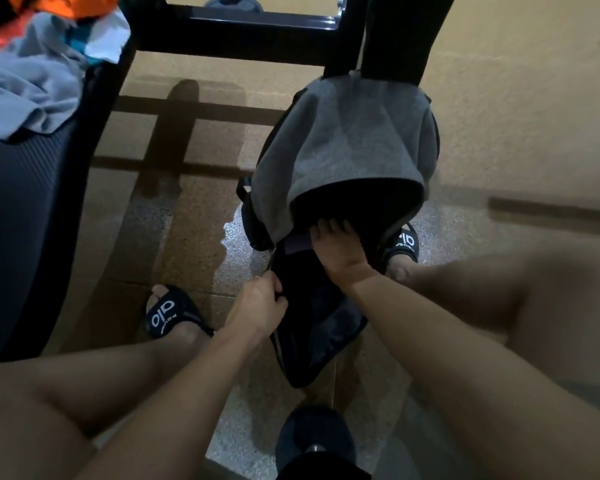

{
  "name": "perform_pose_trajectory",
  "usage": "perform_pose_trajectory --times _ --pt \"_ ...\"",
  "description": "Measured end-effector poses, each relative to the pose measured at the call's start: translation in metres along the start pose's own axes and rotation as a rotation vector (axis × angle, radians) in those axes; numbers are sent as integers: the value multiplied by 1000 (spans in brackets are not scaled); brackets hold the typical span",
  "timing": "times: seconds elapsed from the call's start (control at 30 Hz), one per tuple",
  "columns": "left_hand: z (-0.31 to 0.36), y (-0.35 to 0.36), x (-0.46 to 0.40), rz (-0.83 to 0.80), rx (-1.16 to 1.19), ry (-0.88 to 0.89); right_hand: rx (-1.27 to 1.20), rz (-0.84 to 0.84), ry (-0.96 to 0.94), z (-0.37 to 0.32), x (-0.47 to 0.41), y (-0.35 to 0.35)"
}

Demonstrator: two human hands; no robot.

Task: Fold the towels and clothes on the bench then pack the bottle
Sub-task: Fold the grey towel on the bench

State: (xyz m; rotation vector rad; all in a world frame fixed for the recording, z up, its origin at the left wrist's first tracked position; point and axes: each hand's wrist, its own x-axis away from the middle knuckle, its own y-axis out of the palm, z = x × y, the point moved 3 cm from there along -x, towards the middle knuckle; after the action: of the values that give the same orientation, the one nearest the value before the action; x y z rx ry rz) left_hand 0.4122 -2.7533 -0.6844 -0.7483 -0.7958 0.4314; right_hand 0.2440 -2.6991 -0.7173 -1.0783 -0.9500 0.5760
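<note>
Fingers of the left hand (260, 303) clench the backpack's (340, 161) edge, while the right hand's (340, 251) fingers reach, spread, inside its mouth.

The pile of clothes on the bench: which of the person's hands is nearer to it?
Left. The left hand grips the bag's edge on the clothes' side; the right hand reaches into the bag, farther off.

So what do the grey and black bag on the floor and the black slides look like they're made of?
Grey and black bag: matte woven fabric, probably; it sags and creases softly. Black slides: seemingly rubber or foam, smooth with a slight sheen and printed white lettering.
</note>
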Motion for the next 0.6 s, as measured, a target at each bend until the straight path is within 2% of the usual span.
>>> perform_pose_trajectory --times 0.07,0.17,0.33,0.6 --pt "-4 -2 1 -54 -31 -2 -32 -70 83 2 3 -2" --pt "-7 -2 3 -114 -49 0 -112 -98 68 -6 8 2" --pt "1 -19 18 -166 -39 13 -235 0 -45 -42 38 -29" --pt "-19 -141 31 72 -11 22 -277 115 -264 -87 32 -138"
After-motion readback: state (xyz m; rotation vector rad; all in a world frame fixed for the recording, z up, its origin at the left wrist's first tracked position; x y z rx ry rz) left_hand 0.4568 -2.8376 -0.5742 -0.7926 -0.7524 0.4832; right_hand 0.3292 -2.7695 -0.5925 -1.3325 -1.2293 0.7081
